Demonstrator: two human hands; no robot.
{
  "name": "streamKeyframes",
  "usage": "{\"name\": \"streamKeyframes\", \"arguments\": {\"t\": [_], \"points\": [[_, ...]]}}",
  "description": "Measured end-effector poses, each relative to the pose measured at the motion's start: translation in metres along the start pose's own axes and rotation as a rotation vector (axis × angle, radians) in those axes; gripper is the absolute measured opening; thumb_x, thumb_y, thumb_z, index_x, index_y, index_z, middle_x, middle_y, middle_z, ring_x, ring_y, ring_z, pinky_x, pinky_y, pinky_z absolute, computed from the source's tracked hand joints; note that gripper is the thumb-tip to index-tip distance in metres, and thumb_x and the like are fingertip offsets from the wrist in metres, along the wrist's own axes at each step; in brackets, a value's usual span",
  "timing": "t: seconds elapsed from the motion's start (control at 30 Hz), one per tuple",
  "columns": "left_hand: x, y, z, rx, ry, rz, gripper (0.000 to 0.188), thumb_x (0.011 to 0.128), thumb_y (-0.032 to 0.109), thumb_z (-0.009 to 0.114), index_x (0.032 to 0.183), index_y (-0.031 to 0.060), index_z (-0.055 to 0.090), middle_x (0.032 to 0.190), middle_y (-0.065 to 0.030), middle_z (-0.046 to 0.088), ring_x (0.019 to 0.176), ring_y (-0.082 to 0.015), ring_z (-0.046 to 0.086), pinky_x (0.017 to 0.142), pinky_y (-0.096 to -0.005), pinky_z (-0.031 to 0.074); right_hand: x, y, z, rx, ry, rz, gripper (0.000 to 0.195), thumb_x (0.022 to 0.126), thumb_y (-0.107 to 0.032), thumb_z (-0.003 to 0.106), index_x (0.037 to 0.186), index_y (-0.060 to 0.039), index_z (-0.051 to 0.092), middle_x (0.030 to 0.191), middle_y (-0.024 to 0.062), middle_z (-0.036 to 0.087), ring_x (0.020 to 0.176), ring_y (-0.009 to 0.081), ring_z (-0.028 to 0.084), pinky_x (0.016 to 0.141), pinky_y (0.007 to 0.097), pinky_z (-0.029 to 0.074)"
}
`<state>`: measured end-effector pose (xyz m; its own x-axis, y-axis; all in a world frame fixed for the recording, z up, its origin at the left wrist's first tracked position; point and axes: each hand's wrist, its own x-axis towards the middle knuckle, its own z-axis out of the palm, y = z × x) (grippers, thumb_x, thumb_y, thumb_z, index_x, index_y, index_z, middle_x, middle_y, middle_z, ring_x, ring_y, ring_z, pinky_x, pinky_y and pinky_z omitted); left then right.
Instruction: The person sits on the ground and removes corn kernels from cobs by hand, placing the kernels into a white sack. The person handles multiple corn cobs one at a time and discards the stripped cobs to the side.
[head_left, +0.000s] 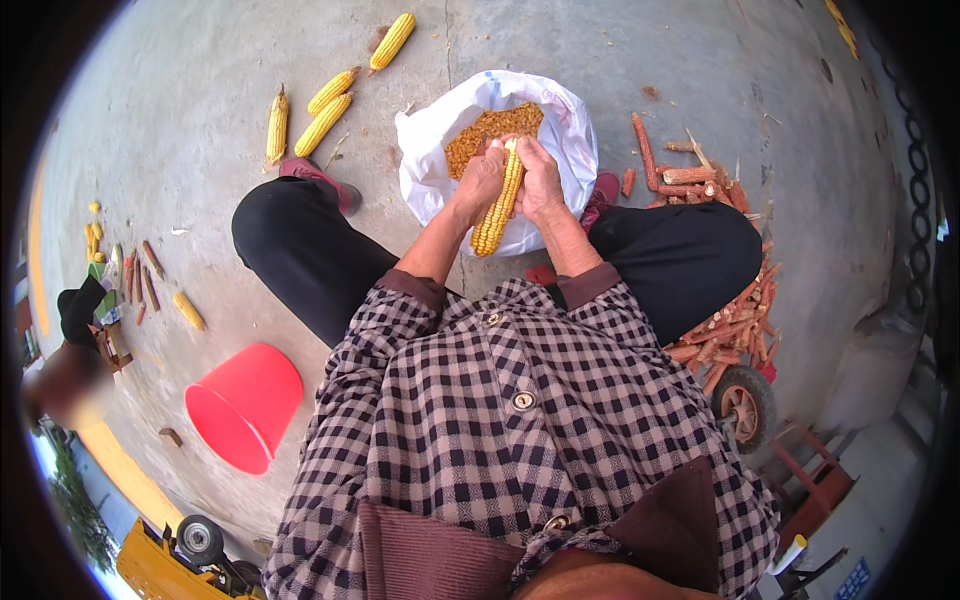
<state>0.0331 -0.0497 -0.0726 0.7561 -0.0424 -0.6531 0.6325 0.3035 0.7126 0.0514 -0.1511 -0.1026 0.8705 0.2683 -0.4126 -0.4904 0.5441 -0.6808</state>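
Note:
Both my hands hold one yellow ear of corn (496, 206) over a white woven plastic sack (422, 157). My left hand (480, 180) grips its left side, thumb near the upper end. On the other side, my right hand (538, 178) closes round it, its thumb also near the tip. Loose corn kernels (495, 124) lie inside the open sack, beneath the ear's upper end. The ear's lower end points towards me, over the sack's near rim, and still bears kernels in rows. The sack stands on the floor between my shoes.
Several corn ears (322, 124) lie at the upper left. Bare reddish cobs (739, 322) are heaped at the right, beside a small wheel (744, 409). A red plastic bucket (259, 397) lies tipped at the lower left. Another person (79, 315) is at the far left, near more corn and cobs.

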Motion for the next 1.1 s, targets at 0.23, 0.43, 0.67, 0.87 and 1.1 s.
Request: {"name": "streamKeyframes", "arguments": {"t": [0.23, 0.43, 0.67, 0.87, 1.1], "points": [[0.000, 0.000, -0.004, -0.013, -0.125, -0.085, 0.054, 0.094, 0.054, 0.038, 0.097, 0.0020, 0.054, 0.070, -0.0084, 0.058, 0.051, -0.0186, 0.059, 0.043, -0.0308, 0.052, 0.002, -0.008, -0.001, -0.064, 0.132, 0.066, 0.025, 0.095, -0.025, 0.047, 0.099, -0.0022, 0.058, 0.091, 0.0101, 0.063, 0.080, 0.0180, 0.061, 0.071, 0.0308, 0.052], [0.000, -0.001, -0.004, 0.117, -0.151, 0.035, 0.055, 0.090, 0.055, 0.045, 0.098, 0.0019, 0.055, 0.072, -0.0066, 0.058, 0.054, -0.0152, 0.058, 0.045, -0.0285, 0.052, 0.005, -0.007, -0.003, 0.229, 0.132, 0.234, 0.031, 0.095, -0.028, 0.047, 0.103, 0.0001, 0.056, 0.099, 0.0148, 0.063, 0.089, 0.0242, 0.062, 0.082, 0.0367, 0.051], [0.006, -0.007, -0.007, 0.041, 0.007, 0.063, 0.055, 0.095, 0.051, 0.033, 0.097, 0.0006, 0.054, 0.074, -0.0110, 0.059, 0.055, -0.0202, 0.060, 0.044, -0.0322, 0.053, 0.005, -0.001, 0.003, 0.165, 0.038, 0.074, 0.023, 0.093, -0.021, 0.053, 0.100, 0.0010, 0.056, 0.090, 0.0109, 0.060, 0.082, 0.0206, 0.060, 0.075, 0.0330, 0.051], [0.002, 0.000, -0.007, -0.034, -0.094, -0.073, 0.054, 0.096, 0.050, 0.033, 0.090, 0.0008, 0.054, 0.071, -0.0113, 0.059, 0.053, -0.0197, 0.061, 0.045, -0.0316, 0.054, 0.009, 0.002, -0.005, 0.099, 0.126, 0.104, 0.024, 0.093, -0.023, 0.052, 0.101, -0.0002, 0.056, 0.091, 0.0105, 0.061, 0.081, 0.0195, 0.061, 0.074, 0.0330, 0.052], [0.010, -0.009, -0.010, -0.015, -0.048, -0.010, 0.034, 0.095, 0.029, 0.035, 0.095, 0.0008, 0.054, 0.078, -0.0118, 0.059, 0.062, -0.0212, 0.062, 0.047, -0.0317, 0.053, 0.011, 0.008, -0.010, 0.113, 0.081, 0.076, 0.028, 0.095, -0.025, 0.047, 0.104, 0.0006, 0.054, 0.099, 0.0171, 0.063, 0.087, 0.0241, 0.063, 0.079, 0.0363, 0.052]]}}
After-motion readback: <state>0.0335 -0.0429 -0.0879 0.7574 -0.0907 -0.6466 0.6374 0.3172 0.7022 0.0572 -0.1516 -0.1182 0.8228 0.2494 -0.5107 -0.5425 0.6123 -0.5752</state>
